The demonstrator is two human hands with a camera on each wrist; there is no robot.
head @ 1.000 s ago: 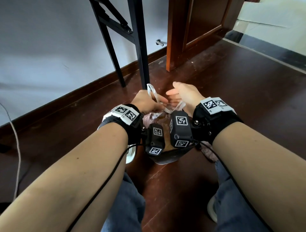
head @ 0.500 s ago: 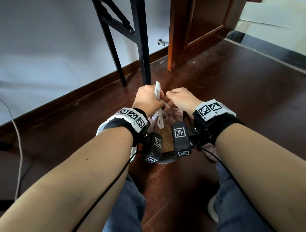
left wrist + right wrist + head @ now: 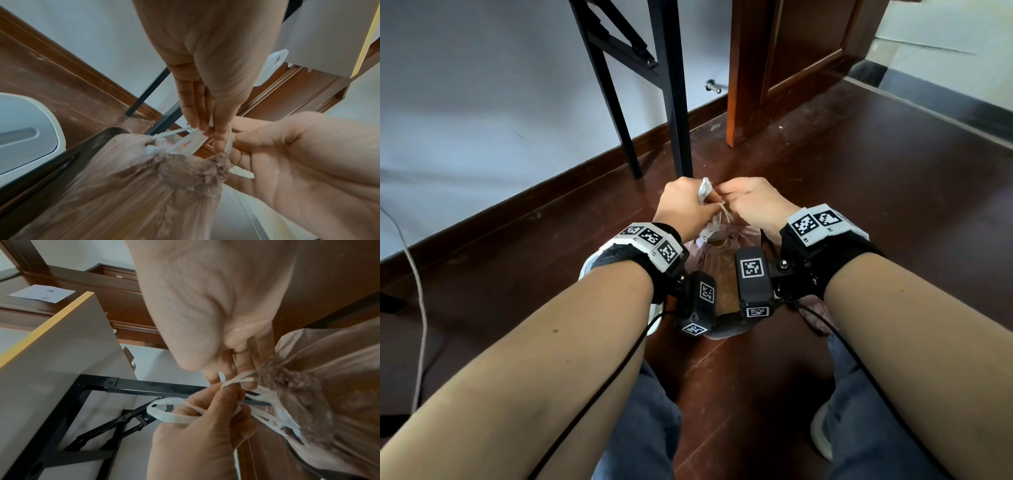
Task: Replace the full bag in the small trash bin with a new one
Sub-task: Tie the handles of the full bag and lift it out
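Note:
A pink trash bag (image 3: 717, 255), gathered tight at its neck, sits in a small dark bin (image 3: 726, 330) on the floor between my knees. White drawstrings (image 3: 704, 190) come out of the neck. My left hand (image 3: 703, 202) grips a loop of drawstring (image 3: 170, 415) in curled fingers. Right beside it, my right hand (image 3: 726, 199) pinches the other drawstring strands (image 3: 238, 379). In the left wrist view, the left fingertips (image 3: 202, 126) pinch the white strip just above the puckered bag neck (image 3: 185, 172). The bag's contents are hidden.
A white bin lid (image 3: 589, 265) lies on the dark wood floor left of the bin. Black table legs (image 3: 678, 102) stand just beyond my hands, with a brown door frame (image 3: 736, 85) to their right. A cable (image 3: 419, 291) runs along the floor at the far left.
My right hand's fingers, spread a second ago, have curled onto the drawstring. Both hands have drawn close together above the bag neck, and the loop now stands upright in my left fist.

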